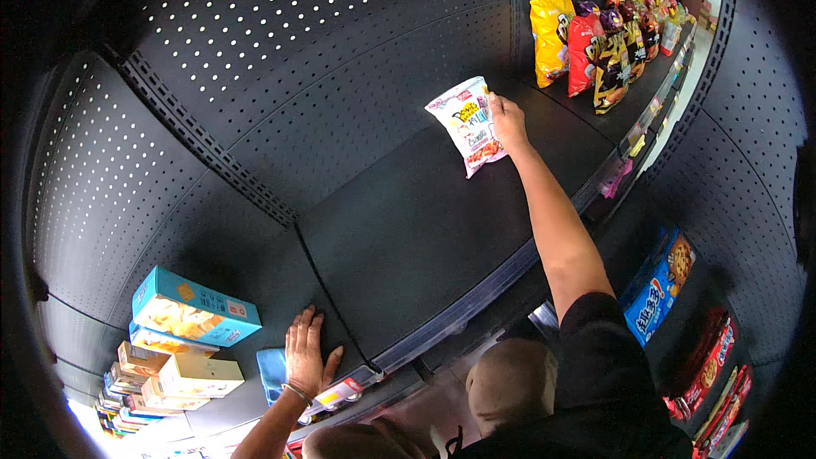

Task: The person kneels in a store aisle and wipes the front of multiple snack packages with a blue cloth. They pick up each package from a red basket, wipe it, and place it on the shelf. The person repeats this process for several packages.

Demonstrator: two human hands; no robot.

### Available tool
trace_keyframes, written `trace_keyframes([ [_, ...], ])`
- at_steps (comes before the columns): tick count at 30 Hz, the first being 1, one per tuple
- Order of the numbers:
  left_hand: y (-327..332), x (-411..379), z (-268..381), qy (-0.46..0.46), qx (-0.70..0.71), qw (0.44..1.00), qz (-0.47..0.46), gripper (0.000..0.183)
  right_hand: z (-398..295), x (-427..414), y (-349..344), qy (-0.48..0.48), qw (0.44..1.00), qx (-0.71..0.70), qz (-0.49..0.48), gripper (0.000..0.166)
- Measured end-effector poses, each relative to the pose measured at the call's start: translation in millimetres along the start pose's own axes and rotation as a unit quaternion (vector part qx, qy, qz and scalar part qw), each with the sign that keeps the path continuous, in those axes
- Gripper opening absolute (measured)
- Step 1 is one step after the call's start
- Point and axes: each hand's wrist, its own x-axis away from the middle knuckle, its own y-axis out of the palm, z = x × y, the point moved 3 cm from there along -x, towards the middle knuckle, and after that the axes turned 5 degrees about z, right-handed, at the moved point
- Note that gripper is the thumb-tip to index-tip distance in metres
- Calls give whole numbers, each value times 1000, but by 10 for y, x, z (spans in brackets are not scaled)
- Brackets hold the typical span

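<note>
My right hand [508,121] grips the right edge of a white snack bag [468,124] with coloured print. It holds the bag tilted above a black metal shelf [408,223], in front of the perforated back panel [357,108]. My left hand [305,354] lies flat near the shelf's front edge, thumb apart from the fingers, with nothing in its grasp. Just left of it, a folded blue cloth [270,375] lies partly behind the hand. A light-blue snack box [196,307] stands farther left on the neighbouring shelf section.
Upright chip bags, among them a yellow one [551,38] and a red one [583,54], stand at the far right. Cartons [201,375] line the left section. A clear price rail [459,306] edges the shelf. Below right lie blue [660,287] and red [707,363] snack packs.
</note>
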Motion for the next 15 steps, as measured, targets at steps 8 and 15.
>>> trace_keyframes([
  [8, -10, -18, -29, -3, 7, 1000, 8, 69, 58, -257, 273, -36, 999, 0, 32, 53],
  [15, -15, -35, -35, 13, 12, 1000, 24, 68, 92, -402, 385, -60, 996, -1, 74, 54],
])
